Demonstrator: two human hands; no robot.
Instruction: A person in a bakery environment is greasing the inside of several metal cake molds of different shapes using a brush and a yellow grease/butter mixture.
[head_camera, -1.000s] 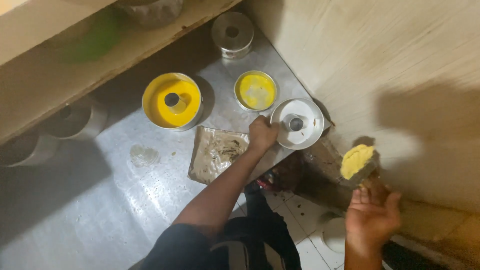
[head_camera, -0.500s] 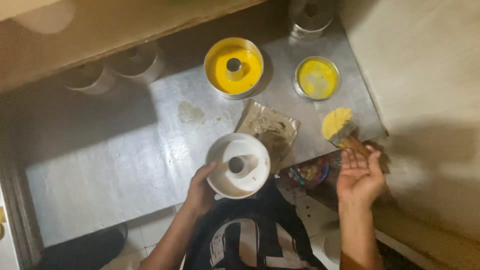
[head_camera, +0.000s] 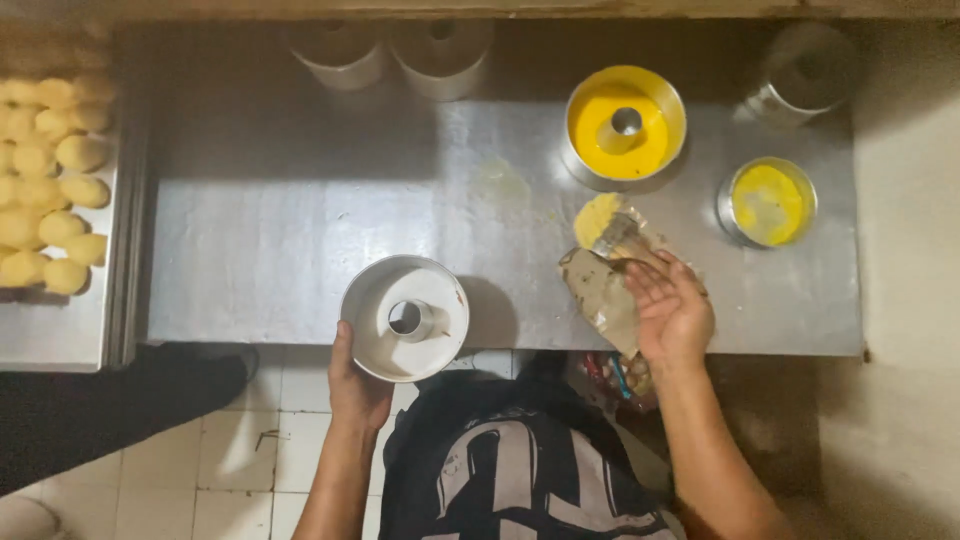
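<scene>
Bare steel table (head_camera: 270, 240) left and centre – open passage; yellow-coated ring mould (head_camera: 624, 125), small tin (head_camera: 767, 203) crowd right.

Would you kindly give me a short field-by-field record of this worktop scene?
Surface: steel table
Left hand: grips the rim of an empty white ring-shaped cake tin at the table's front edge
Right hand: holds a yellow-coated brush above a greasy brown paper
Behind: ring tin coated yellow, small round bowl of yellow grease
Far left: tray of pale dough balls
</scene>
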